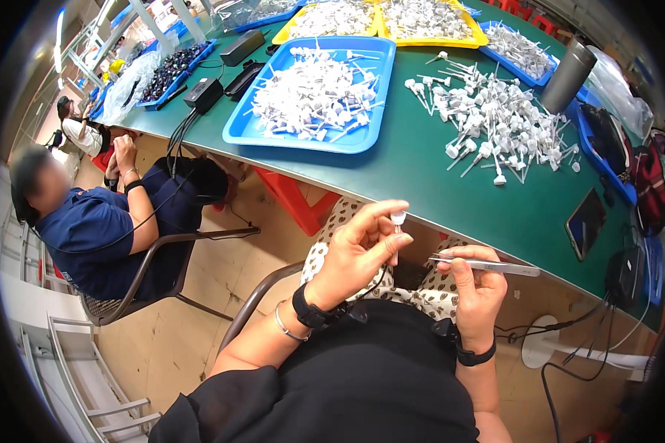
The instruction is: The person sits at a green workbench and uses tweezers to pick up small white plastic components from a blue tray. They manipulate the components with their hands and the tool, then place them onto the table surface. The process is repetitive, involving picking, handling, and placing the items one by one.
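Note:
Between the thumb and fingers of my left hand (363, 249) is a small white plastic piece (398, 218) with a round cup-like head on a thin stem, its head upward. My right hand (480, 292) grips a pair of metal tweezers (491, 265), whose tips point left toward my left hand. A gap separates the tips from the white piece. Both hands are above my lap, just before the table edge. Beyond them on the green table lies a loose heap of similar white stemmed pieces (506, 122). More of them fill a blue tray (303, 144).
Yellow trays (440, 43) of white pieces stand at the back of the green table (421, 173). A grey cylinder (567, 77), a phone (586, 224) and a blue tray with a dark pouch (606, 144) are on the right. A seated co-worker (103, 229) is at the left.

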Action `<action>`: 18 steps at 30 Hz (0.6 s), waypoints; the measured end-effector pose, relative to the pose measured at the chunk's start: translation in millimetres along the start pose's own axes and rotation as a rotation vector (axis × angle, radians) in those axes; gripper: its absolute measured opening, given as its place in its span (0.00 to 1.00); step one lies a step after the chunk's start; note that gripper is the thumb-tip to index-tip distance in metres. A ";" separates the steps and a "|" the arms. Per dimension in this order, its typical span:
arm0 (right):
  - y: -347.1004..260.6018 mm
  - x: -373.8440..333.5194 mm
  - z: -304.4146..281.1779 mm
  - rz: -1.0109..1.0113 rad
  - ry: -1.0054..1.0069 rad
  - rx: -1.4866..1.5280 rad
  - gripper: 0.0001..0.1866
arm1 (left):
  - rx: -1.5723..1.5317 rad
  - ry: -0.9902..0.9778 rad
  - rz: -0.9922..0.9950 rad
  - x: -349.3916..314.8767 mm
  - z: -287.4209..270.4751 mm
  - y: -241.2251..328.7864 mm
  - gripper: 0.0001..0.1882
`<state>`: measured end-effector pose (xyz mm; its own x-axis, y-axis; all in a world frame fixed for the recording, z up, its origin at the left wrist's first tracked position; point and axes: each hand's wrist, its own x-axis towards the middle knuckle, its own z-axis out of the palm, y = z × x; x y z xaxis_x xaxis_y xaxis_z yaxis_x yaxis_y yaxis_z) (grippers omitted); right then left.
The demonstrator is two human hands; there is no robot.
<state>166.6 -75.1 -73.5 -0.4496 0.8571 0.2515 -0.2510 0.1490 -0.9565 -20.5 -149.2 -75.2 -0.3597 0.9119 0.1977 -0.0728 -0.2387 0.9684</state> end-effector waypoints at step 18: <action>0.4 -0.2 -2.1 -0.008 0.000 0.013 0.07 | 0.211 0.146 0.209 36.8 -27.3 36.3 0.17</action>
<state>168.4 -74.2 -74.2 -0.4475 0.8558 0.2596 -0.2659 0.1498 -0.9523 -61.8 -133.4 -36.9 -0.4776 0.7889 0.3866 0.2056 -0.3275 0.9222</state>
